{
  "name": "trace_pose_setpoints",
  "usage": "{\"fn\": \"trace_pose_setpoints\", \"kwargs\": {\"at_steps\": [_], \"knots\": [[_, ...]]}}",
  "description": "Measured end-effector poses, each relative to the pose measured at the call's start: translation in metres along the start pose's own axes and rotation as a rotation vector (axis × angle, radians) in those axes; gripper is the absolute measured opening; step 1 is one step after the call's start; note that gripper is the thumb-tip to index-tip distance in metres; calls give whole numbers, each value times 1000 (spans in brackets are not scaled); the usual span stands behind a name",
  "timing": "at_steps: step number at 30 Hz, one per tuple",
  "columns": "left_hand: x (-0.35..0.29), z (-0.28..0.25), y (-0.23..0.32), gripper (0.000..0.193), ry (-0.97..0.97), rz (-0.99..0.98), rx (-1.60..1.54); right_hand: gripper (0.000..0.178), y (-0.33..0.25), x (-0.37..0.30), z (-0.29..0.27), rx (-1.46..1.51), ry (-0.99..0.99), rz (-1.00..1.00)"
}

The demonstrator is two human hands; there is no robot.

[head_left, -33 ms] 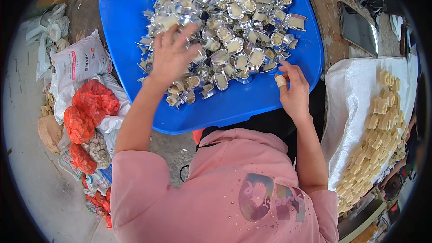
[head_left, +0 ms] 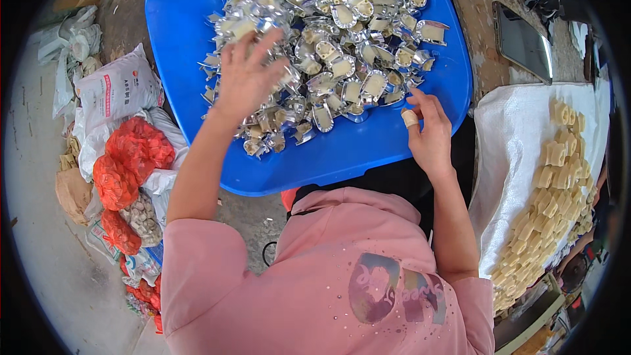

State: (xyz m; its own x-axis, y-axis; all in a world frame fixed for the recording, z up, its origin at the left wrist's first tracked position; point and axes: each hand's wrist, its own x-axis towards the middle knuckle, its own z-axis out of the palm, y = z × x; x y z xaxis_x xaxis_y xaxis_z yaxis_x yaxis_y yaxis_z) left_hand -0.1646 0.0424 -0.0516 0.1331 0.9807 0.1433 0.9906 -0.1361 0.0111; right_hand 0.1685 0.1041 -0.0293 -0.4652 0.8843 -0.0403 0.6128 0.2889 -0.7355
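Observation:
A heap of small shiny silver pieces with cream-coloured inserts [head_left: 342, 67] fills much of a blue plastic tub [head_left: 309, 164]. Over the left part of the heap, my left hand [head_left: 246, 85] is spread, its fingertips blurred among the pieces. Whether any piece lies under those fingers is hidden. My right hand [head_left: 432, 133] rests at the heap's right edge, over the tub's near right side. Its fingers are loosely bent and apart, and nothing shows in them. A tan wrap [head_left: 409, 118] covers one of its fingertips.
On the right, many cream-coloured pieces [head_left: 542, 204] lie on a white woven sheet [head_left: 503, 151]. A dark phone-like device [head_left: 524, 41] lies beyond it on a worn tabletop. To the left stand a white sack [head_left: 118, 85] and red bags [head_left: 141, 148] on the floor.
My left hand has shifted slightly left over the heap, and a few pieces by its fingers have moved. My right hand stays put.

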Motion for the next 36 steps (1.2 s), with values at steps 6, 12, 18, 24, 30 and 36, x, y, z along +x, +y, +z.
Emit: {"fn": "trace_pose_setpoints", "kwargs": {"at_steps": [6,12,18,24,30,36], "knots": [[21,5,-60,19,14,-197,-30,47,-1,0,1,6,-3,-22],[1,33,-113,24,47,-483,-18,44,0,1,2,-10,-5,-42],[-12,34,-134,32,184,-670,79,39,-2,2,2,-11,-16,-31],[-12,17,-56,25,81,-353,-287,37,-2,3,4,-35,-35,-17],[-7,29,-2,29,-325,-282,-340,36,-3,3,4,-68,-66,-17],[5,28,13,33,-369,-390,-436,34,-1,1,6,-71,-57,-20]]}}
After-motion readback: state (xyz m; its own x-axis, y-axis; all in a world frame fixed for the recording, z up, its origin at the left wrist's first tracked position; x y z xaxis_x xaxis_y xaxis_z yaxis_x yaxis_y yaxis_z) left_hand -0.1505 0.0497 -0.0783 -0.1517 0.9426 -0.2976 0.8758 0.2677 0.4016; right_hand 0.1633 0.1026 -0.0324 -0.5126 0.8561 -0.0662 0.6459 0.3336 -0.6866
